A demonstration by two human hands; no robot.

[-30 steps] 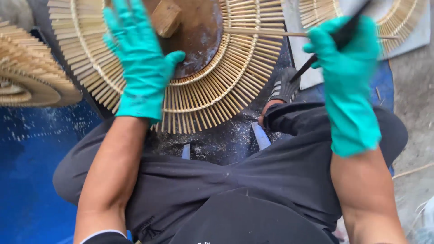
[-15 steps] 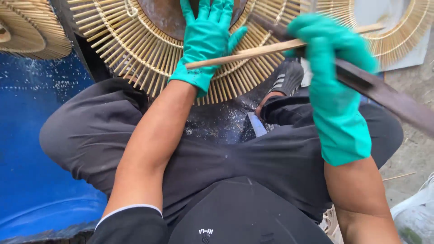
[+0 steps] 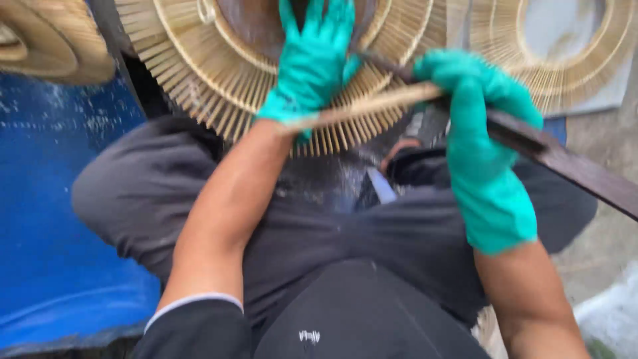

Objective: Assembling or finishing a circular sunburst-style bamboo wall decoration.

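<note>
Here we hold a bamboo strip (image 3: pixel 372 106) across the near edge of the round slat rack (image 3: pixel 219 86), which lies just beyond our knees. Our left hand (image 3: pixel 312 63), gloved, pinches the strip's near end with its fingers spread flat over the rack, likely to keep the strip steady. Our right hand (image 3: pixel 478 126) is clenched around a long dark blade (image 3: pixel 565 163) laid against the strip's far end, seemingly to shave it. A second rack (image 3: pixel 551 60) lies to the right of the first, a blue tarp (image 3: pixel 53 219) to its left. Compared with half a second earlier, the left hand sits lower on the rack and the strip is nearer our lap.
</note>
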